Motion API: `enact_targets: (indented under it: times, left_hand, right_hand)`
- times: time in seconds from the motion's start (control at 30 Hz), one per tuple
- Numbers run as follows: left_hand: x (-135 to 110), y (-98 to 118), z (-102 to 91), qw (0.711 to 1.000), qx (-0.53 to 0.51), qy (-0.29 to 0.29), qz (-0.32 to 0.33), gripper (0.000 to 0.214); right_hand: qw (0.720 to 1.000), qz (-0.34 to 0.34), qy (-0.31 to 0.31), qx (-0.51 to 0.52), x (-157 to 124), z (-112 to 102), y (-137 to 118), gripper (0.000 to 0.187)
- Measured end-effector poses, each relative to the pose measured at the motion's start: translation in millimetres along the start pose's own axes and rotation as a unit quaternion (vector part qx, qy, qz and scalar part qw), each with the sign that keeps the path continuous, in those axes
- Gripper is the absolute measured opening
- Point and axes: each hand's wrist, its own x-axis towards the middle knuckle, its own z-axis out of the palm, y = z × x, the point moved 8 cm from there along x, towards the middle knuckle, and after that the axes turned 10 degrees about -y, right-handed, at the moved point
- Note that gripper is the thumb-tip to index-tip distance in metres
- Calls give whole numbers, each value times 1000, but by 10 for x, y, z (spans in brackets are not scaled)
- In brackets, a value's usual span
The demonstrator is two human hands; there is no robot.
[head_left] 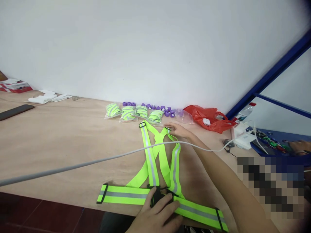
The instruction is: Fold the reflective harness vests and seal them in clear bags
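Note:
A neon-yellow reflective vest [151, 152] made of straps with grey stripes lies spread on the table. At the front edge my left hand [159, 212] rests on the black buckle [156, 195] where the straps meet; its fingers are spread over it. My right hand [178, 130] reaches to the far end of the vest. There its fingertips are closed on the right shoulder strap beside a black slider, partly hiding it. The left shoulder strap bends through another black slider [142, 124]. Both waist straps stretch out sideways, each with a black slider.
Several bagged vests [128, 113] lie by the wall, with purple rolls [167, 113] and a red plastic bag [206, 118] beside them. A grey cable [97, 160] crosses above the vest. A phone [16, 112] is at left; another person's hand [300, 147] shows at right.

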Motion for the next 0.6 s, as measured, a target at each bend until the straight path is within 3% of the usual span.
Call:
enact_targets:
  times: [0.2, 0.6]
  left_hand:
    - [-10, -23, 34, 999, 28, 1, -30, 10]
    - [22, -36, -1, 998, 34, -36, -28, 14]
  right_hand:
    - [997, 33, -37, -62, 46, -62, 38, 33]
    - [985, 49, -25, -165, -57, -320, -175, 35]
